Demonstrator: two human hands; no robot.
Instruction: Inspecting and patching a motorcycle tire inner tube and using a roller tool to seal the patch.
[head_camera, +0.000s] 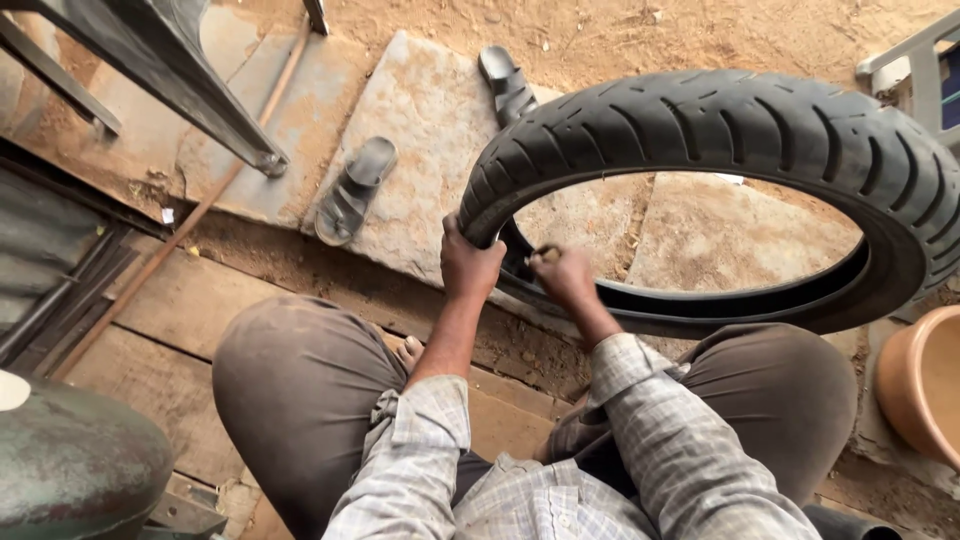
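Daylight, soft and even; no hard sun patches. Far ground of sand (600, 30) and stone slab (430, 130) is brightest, slightly washed out. Near left is dim: the dark rounded metal body (70, 470) and the grating sit in shade. Shadows are faint and diffuse, pooling under the tyre (740, 130) and the sandals (355, 190). No glare. Wide-angle bending shows at the edges; the tyre bulges toward the right. Focus is fair throughout, with the hands (470, 265) slightly soft.

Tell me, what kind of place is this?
Probably an outdoor tyre repair spot: a person's left hand grips a black tyre above sandy ground, with sandals left on stone slabs.
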